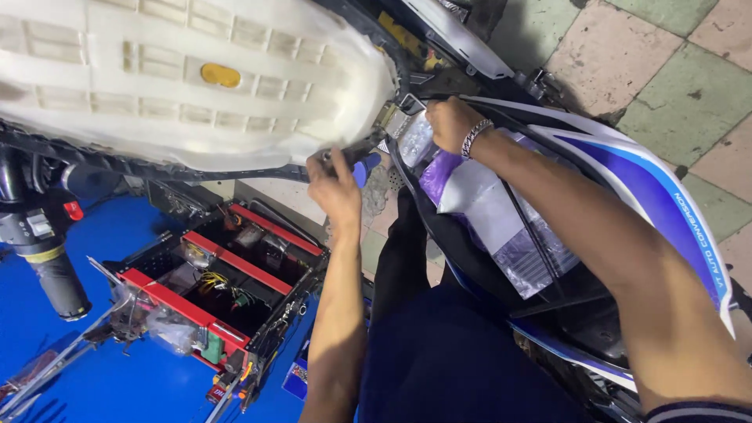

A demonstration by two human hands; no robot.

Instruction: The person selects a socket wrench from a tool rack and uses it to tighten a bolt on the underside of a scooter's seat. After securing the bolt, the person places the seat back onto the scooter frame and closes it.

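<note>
Left hand [335, 186] clenched on blue-handled tool [362, 166] at seat hinge | right hand [448, 123] grasping hinge bracket [395, 117], steadying it | raised white plastic seat underside [188, 78] gives access

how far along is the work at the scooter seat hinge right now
Done: the seat is tipped up, its white underside showing. In hand: the left hand grips a blue-handled tool at the hinge, while the right hand rests beside it above the plastic bag. Left: the seat looks attached; fasteners are hidden.
</note>
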